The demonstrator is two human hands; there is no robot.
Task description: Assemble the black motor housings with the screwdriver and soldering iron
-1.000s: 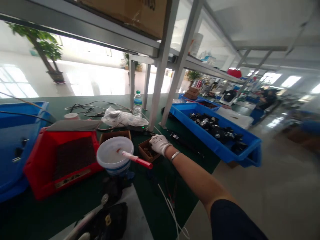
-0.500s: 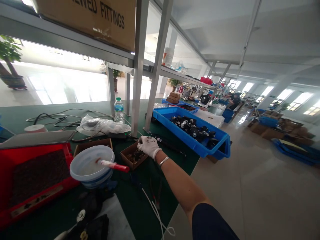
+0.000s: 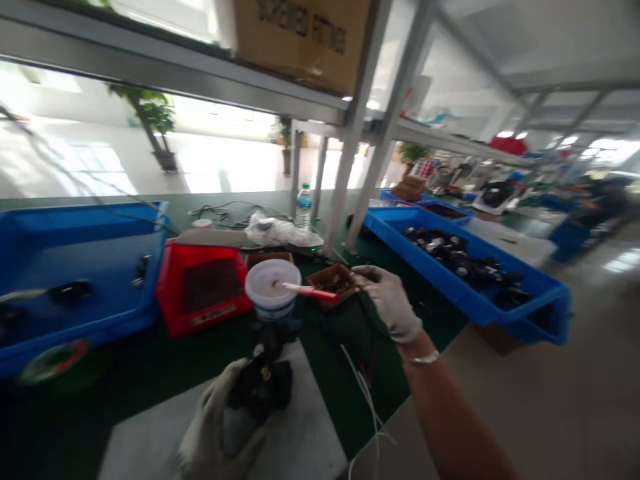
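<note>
So the left hand [image 3: 215, 427], in a pale glove, is wrapping its fingers around a chunky black part [image 3: 265, 393], which is sitting low in the middle, over a grey sheet [image 3: 150, 427] on the bench. Glove and dark plastic are hiding a lot of it, so I can't tell whether it's actually touching the sheet. A brassy double-ring bit [image 3: 265, 375] is showing on top.

The right hand [image 3: 385, 303], gloved too, is hovering beside the right edge of a small cardboard box [image 3: 323, 273]. Its fingers are bending in towards the thumb, roughly half closed, but motion blur is smearing the tips and I honestly can't tell if it's pinching anything. Brownish bits [image 3: 343, 283] are lying in the box, too small to identify, and a red-handled stick [image 3: 320, 293] is poking across in front from a white tub [image 3: 274, 310].

Black pieces in the right-hand blue tray [image 3: 480, 307] are blurring into one heap, and the frame is cutting off the left-hand blue tray [image 3: 115, 247].

As for writing, the big carton [image 3: 305, 47] up on the shelf is reading "SCREWED FITTINGS", slightly smeared, with the frame chopping off its top. The red bin [image 3: 173, 307] is wearing a label strip [image 3: 214, 316] I can't make out, and the water bottle [image 3: 303, 210] is showing a blue-green label too fuzzy for a brand.
</note>
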